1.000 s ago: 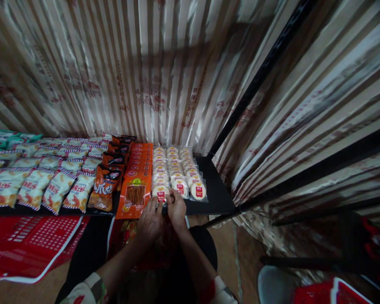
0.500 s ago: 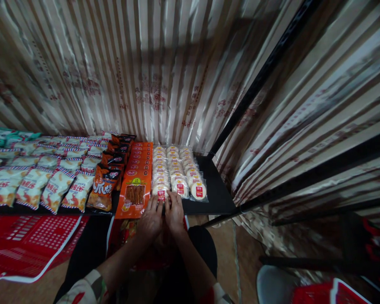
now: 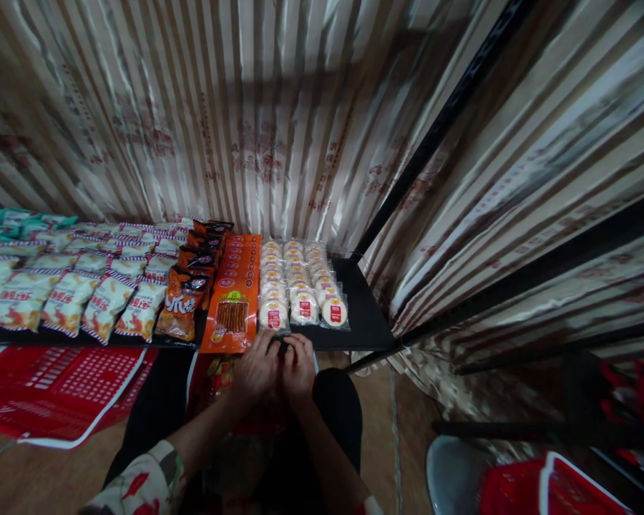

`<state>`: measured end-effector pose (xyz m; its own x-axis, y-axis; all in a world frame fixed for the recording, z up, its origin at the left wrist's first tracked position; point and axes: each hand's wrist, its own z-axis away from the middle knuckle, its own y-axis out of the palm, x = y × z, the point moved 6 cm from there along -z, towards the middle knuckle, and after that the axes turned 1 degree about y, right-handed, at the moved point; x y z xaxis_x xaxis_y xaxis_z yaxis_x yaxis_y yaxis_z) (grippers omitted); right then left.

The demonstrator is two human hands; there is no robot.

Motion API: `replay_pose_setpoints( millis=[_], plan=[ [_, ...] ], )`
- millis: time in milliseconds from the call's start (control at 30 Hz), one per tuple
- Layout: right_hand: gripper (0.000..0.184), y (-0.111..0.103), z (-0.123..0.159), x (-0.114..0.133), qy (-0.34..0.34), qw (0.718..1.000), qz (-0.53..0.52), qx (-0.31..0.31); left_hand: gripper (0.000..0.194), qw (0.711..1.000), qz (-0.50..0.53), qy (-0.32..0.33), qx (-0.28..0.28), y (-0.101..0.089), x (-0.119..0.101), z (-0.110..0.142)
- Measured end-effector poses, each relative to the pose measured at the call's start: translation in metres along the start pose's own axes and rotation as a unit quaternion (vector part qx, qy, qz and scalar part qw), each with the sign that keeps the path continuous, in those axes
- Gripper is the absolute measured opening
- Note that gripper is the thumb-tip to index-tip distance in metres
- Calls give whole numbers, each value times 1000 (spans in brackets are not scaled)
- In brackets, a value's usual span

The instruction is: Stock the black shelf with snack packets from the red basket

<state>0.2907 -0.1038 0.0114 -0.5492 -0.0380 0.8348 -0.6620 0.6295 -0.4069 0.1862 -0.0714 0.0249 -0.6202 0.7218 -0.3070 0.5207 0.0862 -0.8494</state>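
My left hand (image 3: 257,366) is at the front edge of a black shelf (image 3: 362,304), just below the left row of round rice crackers (image 3: 273,315) in clear wrappers. Beside it, my right hand (image 3: 299,366) rests near the same edge. The fingers of both hands are loosely bent and apart, with nothing visible in them. Two more rows of crackers stand to the right, the front packets (image 3: 304,307) leaning back with red labels showing. Left of the crackers lies a row of overlapping orange packets of brown sticks (image 3: 230,318).
Orange-black snack bags (image 3: 178,304), white snack bags (image 3: 99,304) and teal bags (image 3: 18,220) fill the shelf leftward. A red basket (image 3: 80,386) sits below left, another red basket (image 3: 515,486) lower right. Black metal bars (image 3: 440,143) and a striped curtain (image 3: 279,107) surround the shelf.
Both hands have drawn back from the front cracker packet of the left row to the shelf edge, uncovering its red label. The view has shifted slightly.
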Motion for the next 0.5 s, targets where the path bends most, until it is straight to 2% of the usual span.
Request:
replay_pose_setpoints(
  millis=[133,200,300,367,433,500],
  plan=[
    [26,6,27,-17,31,999,12,21,22,995,66,56,54,0,-16,28],
    [27,16,40,-28,60,996,27,53,23,993,68,46,83,8,-15,47],
    [24,37,59,-48,96,983,77,135,28,988,67,-23,134,26,2,71],
    [24,51,70,-60,103,965,135,199,31,974,75,-112,184,38,22,85],
    [21,60,76,-69,106,954,161,231,31,948,98,-201,227,47,42,95],
    [20,64,76,-75,113,952,166,232,31,926,122,-251,256,52,55,101]
  ],
)
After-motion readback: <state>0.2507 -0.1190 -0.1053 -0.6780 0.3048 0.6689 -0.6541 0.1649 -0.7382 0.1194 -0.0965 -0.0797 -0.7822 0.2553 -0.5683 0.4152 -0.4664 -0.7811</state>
